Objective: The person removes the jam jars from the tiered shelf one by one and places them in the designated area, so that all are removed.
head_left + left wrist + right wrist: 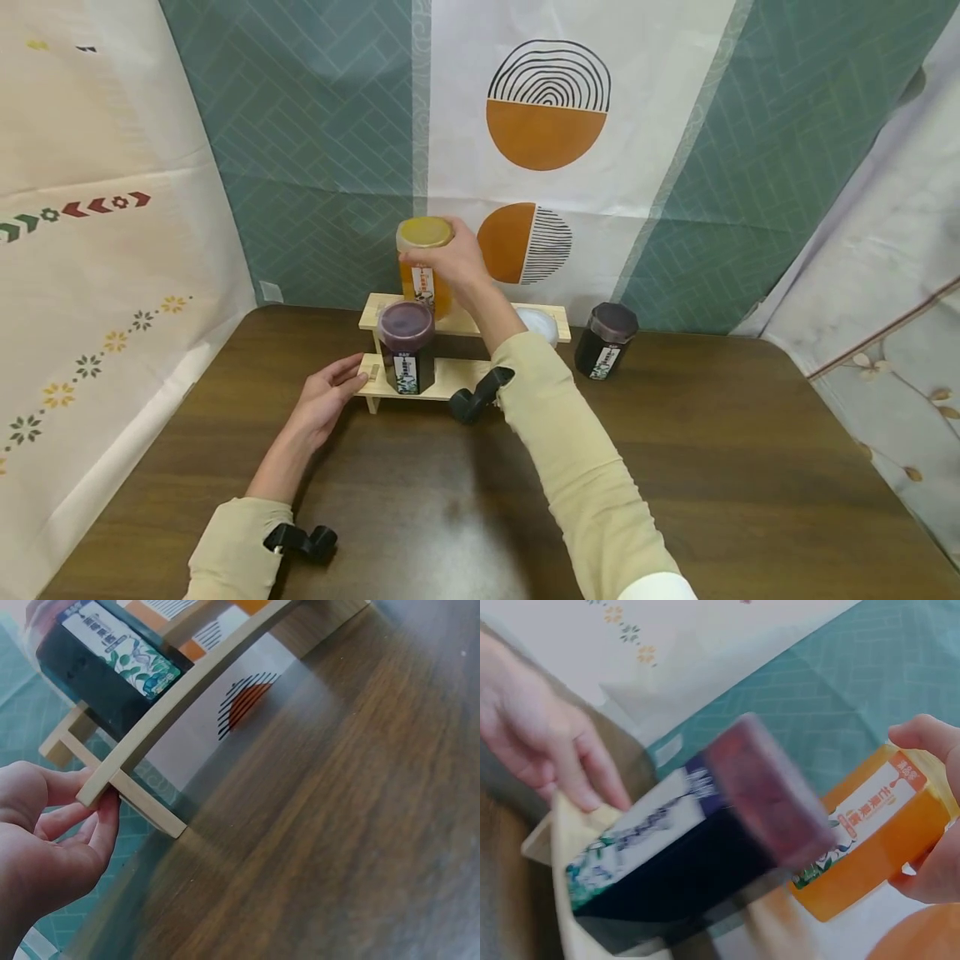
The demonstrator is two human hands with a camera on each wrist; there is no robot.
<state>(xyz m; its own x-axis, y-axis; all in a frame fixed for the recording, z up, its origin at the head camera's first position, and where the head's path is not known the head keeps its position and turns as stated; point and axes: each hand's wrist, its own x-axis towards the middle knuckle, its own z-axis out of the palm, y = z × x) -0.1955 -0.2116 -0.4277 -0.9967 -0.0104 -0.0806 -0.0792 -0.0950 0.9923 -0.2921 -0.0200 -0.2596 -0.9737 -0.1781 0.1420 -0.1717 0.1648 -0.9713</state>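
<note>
My right hand (459, 257) grips an orange jar (870, 825) with a yellow lid (426, 232) near its top, thumb and fingers on opposite sides. The jar stands upright over the left part of the upper step of a two-step wooden rack (456, 377). With thumb above and fingers below, my left hand (64, 832) pinches the left end of the rack's lower step. Close to that hand, a dark jar (408, 354) with a purple lid sits on the lower step. A white-lidded jar (538, 325) at the rack's right is partly hidden behind my right arm.
Another dark jar (606, 342) stands on the brown wooden table (720, 467), right of the rack. Behind the rack hangs a green and white patterned cloth (322, 183). Patterned sheets flank the table on both sides. Black camera mounts (480, 396) are strapped to the sleeves.
</note>
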